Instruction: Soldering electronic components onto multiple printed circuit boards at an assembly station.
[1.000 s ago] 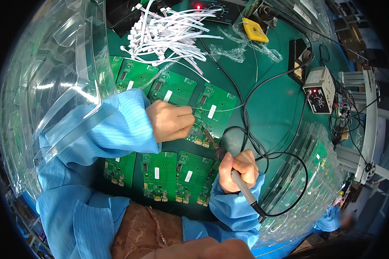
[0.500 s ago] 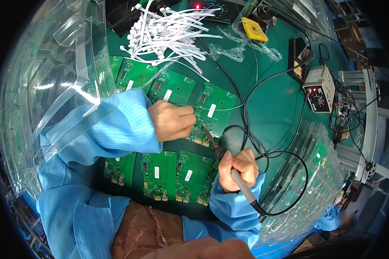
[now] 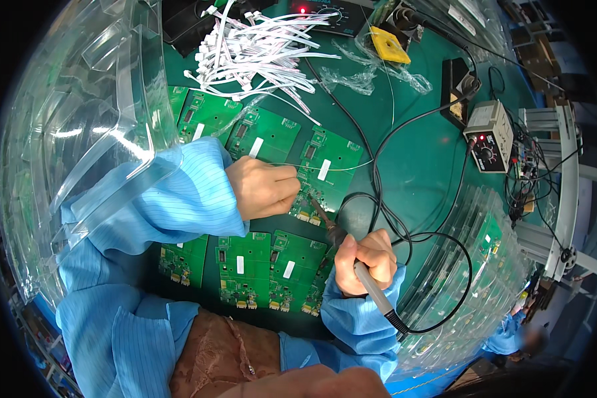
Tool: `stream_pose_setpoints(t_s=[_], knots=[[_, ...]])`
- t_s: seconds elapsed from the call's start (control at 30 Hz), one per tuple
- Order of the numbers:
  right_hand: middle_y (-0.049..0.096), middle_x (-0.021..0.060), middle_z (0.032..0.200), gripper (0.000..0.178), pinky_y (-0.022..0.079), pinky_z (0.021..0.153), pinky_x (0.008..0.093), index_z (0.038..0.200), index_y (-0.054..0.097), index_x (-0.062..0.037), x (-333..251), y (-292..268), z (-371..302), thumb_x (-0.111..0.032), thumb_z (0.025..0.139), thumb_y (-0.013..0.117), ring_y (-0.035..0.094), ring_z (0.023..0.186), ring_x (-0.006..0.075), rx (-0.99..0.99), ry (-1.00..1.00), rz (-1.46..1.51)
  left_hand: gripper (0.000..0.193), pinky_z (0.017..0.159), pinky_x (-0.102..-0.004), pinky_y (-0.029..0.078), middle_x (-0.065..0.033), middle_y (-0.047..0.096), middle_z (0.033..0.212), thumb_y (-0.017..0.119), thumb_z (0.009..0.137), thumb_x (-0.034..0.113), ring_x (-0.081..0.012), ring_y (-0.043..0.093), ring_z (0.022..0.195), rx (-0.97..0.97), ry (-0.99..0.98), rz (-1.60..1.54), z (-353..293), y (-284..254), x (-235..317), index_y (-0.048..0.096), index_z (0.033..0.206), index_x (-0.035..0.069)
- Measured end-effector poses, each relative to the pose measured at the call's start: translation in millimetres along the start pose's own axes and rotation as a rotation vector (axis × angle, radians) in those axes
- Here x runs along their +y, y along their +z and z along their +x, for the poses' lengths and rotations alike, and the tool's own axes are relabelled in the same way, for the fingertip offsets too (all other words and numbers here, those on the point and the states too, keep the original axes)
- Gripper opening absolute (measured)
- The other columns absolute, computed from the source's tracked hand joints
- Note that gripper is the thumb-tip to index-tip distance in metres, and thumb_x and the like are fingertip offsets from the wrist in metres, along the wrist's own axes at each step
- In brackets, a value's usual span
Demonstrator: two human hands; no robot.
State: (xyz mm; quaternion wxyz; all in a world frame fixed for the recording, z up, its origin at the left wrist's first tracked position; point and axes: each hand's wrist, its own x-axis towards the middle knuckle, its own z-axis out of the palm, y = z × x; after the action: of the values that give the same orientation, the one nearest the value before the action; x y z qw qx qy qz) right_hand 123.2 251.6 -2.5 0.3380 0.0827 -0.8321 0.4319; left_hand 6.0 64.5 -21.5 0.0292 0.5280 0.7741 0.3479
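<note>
In my right hand (image 3: 366,263) is a soldering iron (image 3: 376,290), gripped like a pen, its tip at the lower part of a green circuit board (image 3: 333,156). My left hand (image 3: 264,188) is closed at that board's left edge, with fingers pinched on a thin strand of solder wire (image 3: 345,169) that bends out over the board to the right. The fingertips of my left hand are partly hidden, close to the iron's tip. Another circuit board (image 3: 265,136) with a white label lies just beyond my left hand. Nearer to me rests a row of boards (image 3: 244,268).
A heap of white cables (image 3: 252,56) lies at the back. Clear plastic trays (image 3: 106,86) rise at left, and stacked trays (image 3: 464,278) with boards stand at right. The iron's black cord (image 3: 471,265) loops toward a soldering station (image 3: 489,139). A yellow sponge (image 3: 390,45) sits farther back.
Both hands stay almost in place. The solder wire and the board under the iron have shifted very slightly.
</note>
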Motion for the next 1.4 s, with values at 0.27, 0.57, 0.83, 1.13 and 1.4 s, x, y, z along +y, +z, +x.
stream_pose_setpoints(t_s=[0.27,0.57,0.83,1.13,1.4], knots=[[0.046,0.0005,0.045,0.027,0.029,0.041,0.0284,0.064,0.045,-0.0079,-0.5,-1.9,-0.3,0.010,0.063,0.065,0.041,0.035,0.0167,-0.006,-0.004,-0.009,0.011,0.047,-0.0331,0.047,-0.0062,0.046,0.070,0.062,0.071,0.009,-0.0212,0.057,0.053,-0.002,0.000,-0.006,-0.6,3.1,1.3,0.052,0.072,0.005],[0.046,0.0005,0.046,0.027,0.029,0.041,0.0282,0.065,0.044,-0.0081,-1.6,-3.1,-0.8,0.009,0.064,0.065,0.040,0.035,0.0162,-0.005,-0.010,-0.010,0.012,0.047,-0.0330,0.047,-0.0062,0.045,0.070,0.062,0.070,0.009,-0.0209,0.056,0.053,-0.001,0.004,0.007,-1.0,8.0,1.9,0.051,0.071,0.005],[0.044,0.0028,0.049,0.026,0.028,0.044,0.0291,0.066,0.041,-0.0063,-6.8,-10.0,2.1,0.008,0.070,0.063,0.036,0.040,0.0156,-0.018,0.010,-0.013,0.013,0.045,-0.0333,0.047,-0.0064,0.044,0.069,0.062,0.070,0.010,-0.0207,0.056,0.052,0.002,0.023,0.010,0.6,4.3,6.5,0.050,0.070,0.005],[0.044,0.0017,0.046,0.027,0.028,0.042,0.0290,0.065,0.042,-0.0071,-6.2,-6.2,-0.7,0.009,0.066,0.064,0.038,0.036,0.0160,-0.022,-0.004,0.003,0.013,0.045,-0.0335,0.046,-0.0064,0.044,0.069,0.062,0.070,0.010,-0.0211,0.055,0.050,0.014,0.027,0.025,-4.5,9.6,6.5,0.050,0.070,0.005],[0.042,0.0025,0.047,0.027,0.026,0.043,0.0293,0.064,0.040,-0.0060,-9.0,-5.3,-0.9,0.009,0.068,0.063,0.035,0.037,0.0156,-0.012,-0.020,0.009,0.014,0.046,-0.0334,0.046,-0.0067,0.044,0.070,0.062,0.070,0.010,-0.0211,0.055,0.051,0.009,0.042,0.009,-3.2,9.0,6.8,0.050,0.071,0.004]])
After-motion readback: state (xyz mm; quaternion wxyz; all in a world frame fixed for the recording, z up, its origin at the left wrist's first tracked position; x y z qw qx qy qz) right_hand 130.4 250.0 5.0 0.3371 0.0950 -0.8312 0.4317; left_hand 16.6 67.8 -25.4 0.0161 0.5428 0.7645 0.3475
